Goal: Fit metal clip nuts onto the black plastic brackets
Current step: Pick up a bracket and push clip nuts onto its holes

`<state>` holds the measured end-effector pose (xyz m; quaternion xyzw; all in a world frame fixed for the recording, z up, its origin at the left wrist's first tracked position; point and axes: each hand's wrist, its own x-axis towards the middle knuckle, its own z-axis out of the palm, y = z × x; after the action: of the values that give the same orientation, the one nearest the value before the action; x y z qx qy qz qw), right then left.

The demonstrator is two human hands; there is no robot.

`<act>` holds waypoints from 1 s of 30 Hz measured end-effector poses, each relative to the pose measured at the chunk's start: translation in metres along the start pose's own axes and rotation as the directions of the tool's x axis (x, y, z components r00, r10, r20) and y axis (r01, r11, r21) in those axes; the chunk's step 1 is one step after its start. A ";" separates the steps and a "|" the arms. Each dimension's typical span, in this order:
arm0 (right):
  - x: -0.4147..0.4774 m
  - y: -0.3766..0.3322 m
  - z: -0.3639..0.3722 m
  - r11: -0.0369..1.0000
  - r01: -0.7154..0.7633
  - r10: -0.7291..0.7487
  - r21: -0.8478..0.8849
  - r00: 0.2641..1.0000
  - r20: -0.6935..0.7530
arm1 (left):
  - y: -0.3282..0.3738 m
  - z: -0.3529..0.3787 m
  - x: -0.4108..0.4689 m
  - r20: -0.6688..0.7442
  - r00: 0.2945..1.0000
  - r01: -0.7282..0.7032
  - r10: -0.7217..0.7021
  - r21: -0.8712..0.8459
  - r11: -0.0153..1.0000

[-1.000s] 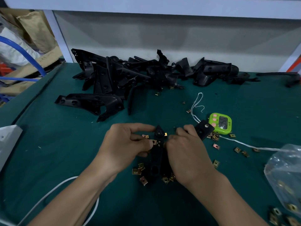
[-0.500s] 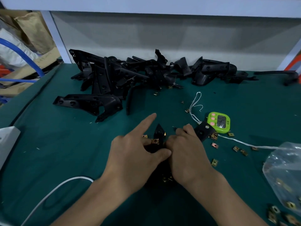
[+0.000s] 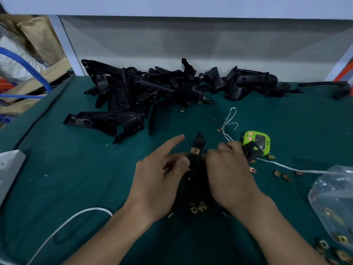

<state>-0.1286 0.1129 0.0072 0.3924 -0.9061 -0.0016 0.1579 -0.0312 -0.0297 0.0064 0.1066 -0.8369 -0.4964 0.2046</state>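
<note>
Square brass-coloured metal clip nut (image 3: 194, 150) sits near the bracket tip, just beyond the thumb of the left grip (image 3: 158, 180).
Long black plastic bracket (image 3: 198, 173) runs straight away over the green desk (image 3: 95, 178); left grip pinches its left edge, right grip (image 3: 229, 175) clasps its right.

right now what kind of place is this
Most likely a factory assembly bench: a heap of black plastic brackets at the back, loose metal clip nuts strewn over the green mat with more in a clear bag, and a green timer.
</note>
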 end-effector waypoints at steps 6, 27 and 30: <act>-0.001 0.029 0.004 0.990 -0.143 0.140 -0.017 0.981 -0.131 | -0.012 -0.001 0.003 0.106 0.993 -0.088 0.052 0.372 0.924; -0.001 0.016 0.013 0.999 -0.041 0.042 0.011 0.990 -0.135 | -0.011 0.003 0.012 -0.133 0.942 0.280 -0.310 -0.202 0.938; -0.001 0.014 0.014 0.999 -0.021 0.026 0.032 0.989 -0.148 | -0.010 0.002 0.014 -0.007 0.924 0.347 -0.382 -0.400 0.848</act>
<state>-0.1414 0.1217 -0.0047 0.3832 -0.8964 0.0430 0.2188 -0.0452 -0.0380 0.0004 0.2416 -0.6755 -0.6781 0.1596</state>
